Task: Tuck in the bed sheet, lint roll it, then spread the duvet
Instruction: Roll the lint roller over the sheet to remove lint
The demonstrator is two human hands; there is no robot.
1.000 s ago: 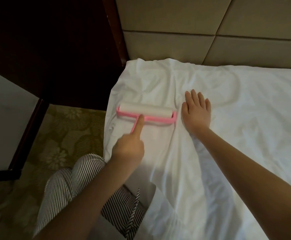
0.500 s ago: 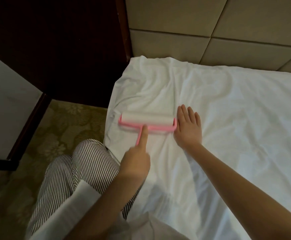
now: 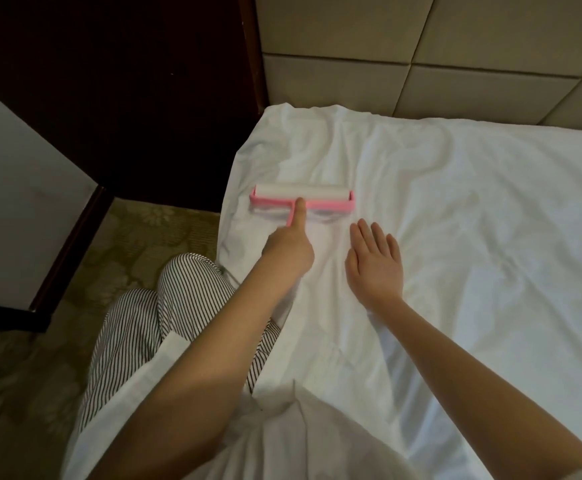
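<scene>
— Your left hand point(image 3: 289, 251)?
— Fingers curled round the lint roller point(image 3: 301, 195) handle, near the headboard point(image 3: 456, 46); roll parallel to it, handle pointing away. My right hand point(image 3: 376, 268) lies flat on the bed sheet point(image 3: 473, 237), fingers straight.

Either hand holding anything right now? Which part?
Left hand grips the lint roller by its pink handle, index finger laid along it. Right hand lies flat on the sheet, holding nothing.

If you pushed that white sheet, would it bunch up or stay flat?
Probably floppy: the sheet shows creases near the lint roller. It likely bunches when pushed; perhaps that's why the right hand lies flat on it.
</scene>
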